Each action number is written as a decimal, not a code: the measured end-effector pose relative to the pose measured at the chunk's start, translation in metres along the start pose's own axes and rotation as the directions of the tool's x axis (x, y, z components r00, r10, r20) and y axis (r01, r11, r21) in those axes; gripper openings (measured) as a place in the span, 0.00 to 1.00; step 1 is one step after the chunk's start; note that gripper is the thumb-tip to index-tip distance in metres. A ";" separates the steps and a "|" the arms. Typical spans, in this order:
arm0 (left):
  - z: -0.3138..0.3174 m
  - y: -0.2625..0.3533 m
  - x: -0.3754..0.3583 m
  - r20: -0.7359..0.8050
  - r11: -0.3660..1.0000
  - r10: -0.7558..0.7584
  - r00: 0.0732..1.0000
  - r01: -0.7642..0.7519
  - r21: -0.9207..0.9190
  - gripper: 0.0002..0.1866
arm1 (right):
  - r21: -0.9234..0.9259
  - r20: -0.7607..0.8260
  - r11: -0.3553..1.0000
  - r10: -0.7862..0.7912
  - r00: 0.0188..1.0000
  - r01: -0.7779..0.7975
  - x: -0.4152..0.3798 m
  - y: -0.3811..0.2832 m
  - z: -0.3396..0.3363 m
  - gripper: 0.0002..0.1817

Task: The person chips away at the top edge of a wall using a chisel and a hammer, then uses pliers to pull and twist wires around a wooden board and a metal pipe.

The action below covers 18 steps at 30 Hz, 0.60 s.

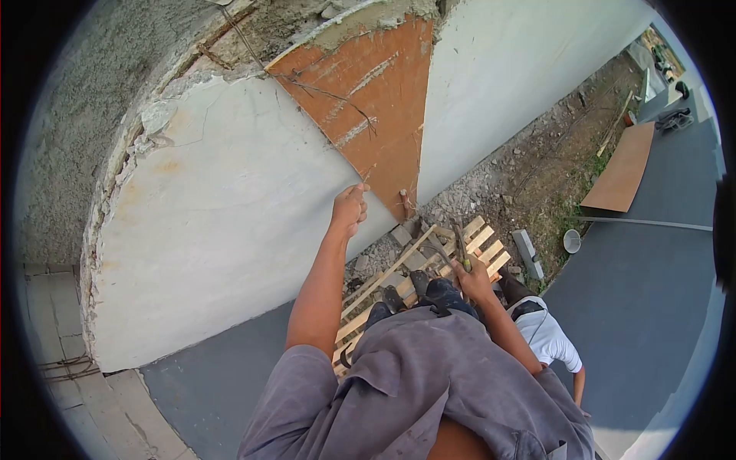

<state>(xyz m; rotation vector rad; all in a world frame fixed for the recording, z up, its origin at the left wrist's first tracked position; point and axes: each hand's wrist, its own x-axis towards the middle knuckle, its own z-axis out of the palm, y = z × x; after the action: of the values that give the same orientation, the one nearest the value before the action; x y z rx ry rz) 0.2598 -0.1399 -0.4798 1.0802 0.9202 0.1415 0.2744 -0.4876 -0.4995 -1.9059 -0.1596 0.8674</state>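
Note:
My left hand [351, 208] is raised in front of the white wall [230, 207], beside the edge of an orange-brown panel [383, 107]. Its fingers are closed around something thin that sticks up past the fingertips, too small to name. Lower and to the right, my right hand [474, 280] is wrapped round a hand tool [463, 249] with a dark head and a yellowish part on the handle. The tool points up, over the wooden pallet [425, 253]. Thin dark wires [326, 93] hang across the upper part of the panel.
A person in a white shirt [546, 335] bends at the lower right. Beyond lie a grey block [527, 254], a white bucket [572, 241], a brown board [622, 169] and rubble [498, 184] along the wall. Broken concrete [115, 184] edges the upper left.

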 end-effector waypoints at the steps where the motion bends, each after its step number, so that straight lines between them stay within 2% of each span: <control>1: -0.003 -0.009 0.001 -0.001 0.999 -0.028 1.000 0.028 -0.015 0.15 | -0.002 -0.019 1.000 -0.019 1.000 0.019 0.001 -0.001 -0.001 0.13; 3: 0.006 -0.020 -0.010 -0.038 0.997 0.058 0.998 -0.056 0.061 0.15 | -0.012 -0.041 0.999 -0.044 0.998 0.044 -0.006 -0.009 -0.001 0.14; 4: 0.012 -0.018 -0.010 -0.051 0.989 0.118 0.992 -0.113 0.093 0.15 | -0.129 -0.056 0.989 -0.075 0.996 0.067 -0.010 -0.017 -0.004 0.14; 7: 0.006 -0.016 -0.014 -0.014 0.996 0.080 0.997 -0.079 0.052 0.16 | -0.154 0.050 0.981 -0.115 0.992 0.121 0.000 -0.023 0.004 0.15; 8: 0.003 -0.016 -0.016 -0.046 0.986 0.103 0.994 -0.096 0.134 0.16 | -0.144 0.111 0.982 -0.110 0.988 0.126 -0.001 -0.044 0.008 0.14; 10: -0.003 -0.015 -0.023 -0.102 0.949 0.153 0.983 -0.117 0.291 0.17 | 0.125 0.257 0.992 -0.055 0.965 0.023 0.006 -0.074 0.029 0.14; 13: -0.023 -0.021 -0.032 -0.128 0.860 0.256 0.958 -0.166 0.483 0.18 | 0.106 0.373 0.994 -0.008 0.928 -0.034 0.046 -0.076 0.073 0.19; 18: -0.032 -0.016 -0.061 -0.078 0.839 0.308 0.948 -0.232 0.492 0.17 | 0.097 0.443 0.986 0.078 0.893 -0.134 0.065 -0.096 0.129 0.19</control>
<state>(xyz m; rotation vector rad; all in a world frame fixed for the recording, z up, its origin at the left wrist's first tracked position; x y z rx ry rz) 0.1937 -0.1576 -0.4626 1.6838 0.9610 0.2438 0.2646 -0.3150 -0.4841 -1.5889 -0.2670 1.3460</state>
